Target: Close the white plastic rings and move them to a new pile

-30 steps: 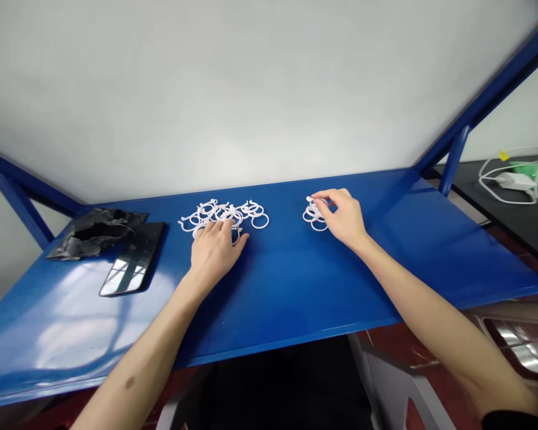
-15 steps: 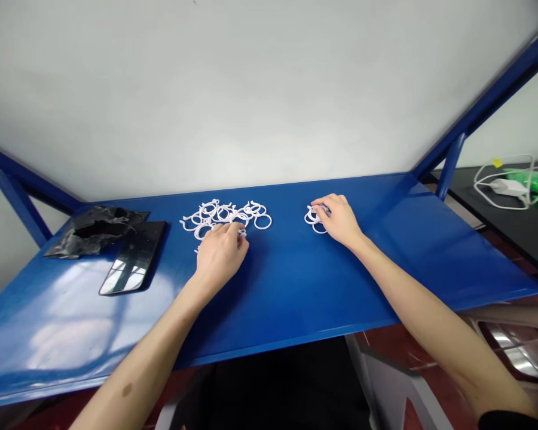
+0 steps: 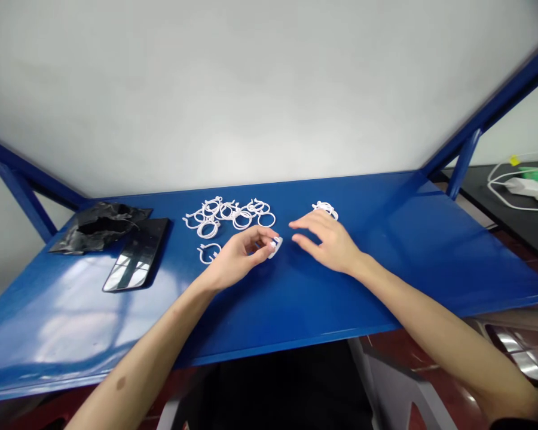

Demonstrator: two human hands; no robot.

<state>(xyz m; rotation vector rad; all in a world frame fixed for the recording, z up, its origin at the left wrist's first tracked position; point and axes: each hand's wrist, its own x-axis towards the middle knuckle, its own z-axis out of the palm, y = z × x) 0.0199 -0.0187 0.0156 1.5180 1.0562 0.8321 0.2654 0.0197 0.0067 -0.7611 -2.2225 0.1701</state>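
White plastic curtain rings (image 3: 242,220) lie in a loose pile left of centre on the blue table (image 3: 269,310). One ring (image 3: 210,253) rests apart from them, partly behind my left wrist. In the middle, my left hand (image 3: 244,254) pinches a white curtain ring (image 3: 275,245) between thumb and fingers, and most of it is covered by the fingertips. Facing it from the right, my right hand (image 3: 329,242) has thumb and fingers apart with nothing in them. Just beyond that hand sits a smaller heap of white rings (image 3: 326,209), partly hidden by it.
A crumpled black plastic bag (image 3: 98,226) and a dark phone (image 3: 137,255) lie at the table's left. A white wall (image 3: 251,95) closes off the back. Blue frame bars (image 3: 464,164) slant at both sides. A white cable (image 3: 520,203) lies on a dark surface at right.
My left hand has left the pile and moved right, carrying a ring. My right hand has let go of the small heap and come left and nearer, its fingers spread.
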